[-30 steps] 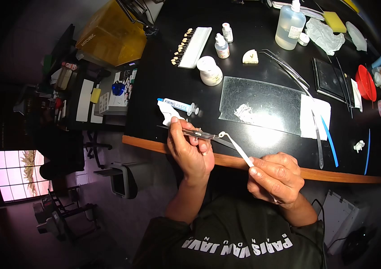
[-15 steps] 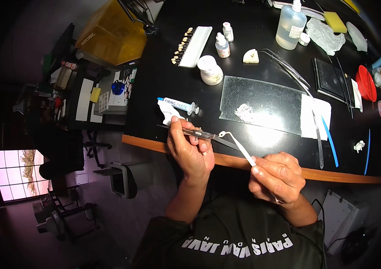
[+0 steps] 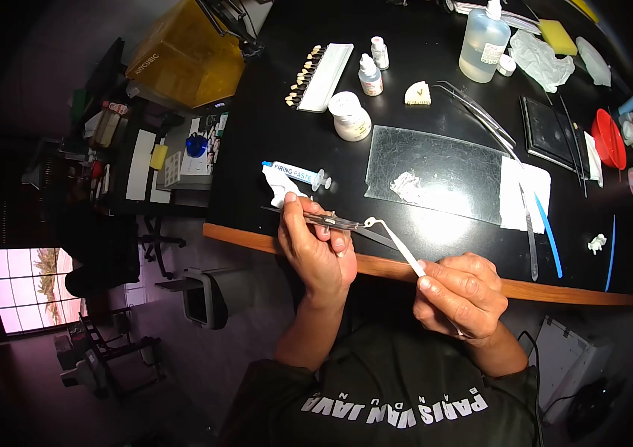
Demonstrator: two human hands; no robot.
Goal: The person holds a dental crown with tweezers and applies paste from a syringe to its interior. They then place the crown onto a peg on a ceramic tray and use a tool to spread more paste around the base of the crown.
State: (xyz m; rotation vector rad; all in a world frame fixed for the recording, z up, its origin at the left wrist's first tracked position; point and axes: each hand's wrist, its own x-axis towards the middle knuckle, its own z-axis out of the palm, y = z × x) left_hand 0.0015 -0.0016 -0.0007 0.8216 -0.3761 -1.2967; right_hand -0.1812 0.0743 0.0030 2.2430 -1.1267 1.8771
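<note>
My left hand (image 3: 318, 249) is closed around metal tweezers (image 3: 335, 222), which point to the right. At their tip sits a small, whitish, rounded piece (image 3: 369, 223), like a dental crown. My right hand (image 3: 461, 294) pinches a slim white tool (image 3: 403, 253) with a bent tip. That bent tip meets the small piece in this view. A white tissue (image 3: 280, 184) shows just behind my left fingers, next to a syringe labelled firing paste (image 3: 295, 174). Beyond both hands lies a glass slab (image 3: 435, 153) with a crumpled white scrap (image 3: 406, 186) on it.
A white jar (image 3: 350, 118), small bottles (image 3: 370, 76), a tooth shade guide (image 3: 325, 78) and a dental model (image 3: 417, 93) stand farther back. Long tweezers (image 3: 480, 115), a black case (image 3: 547, 130) and a red bowl (image 3: 608, 140) are to the right. The wooden table edge (image 3: 383, 267) runs below my hands.
</note>
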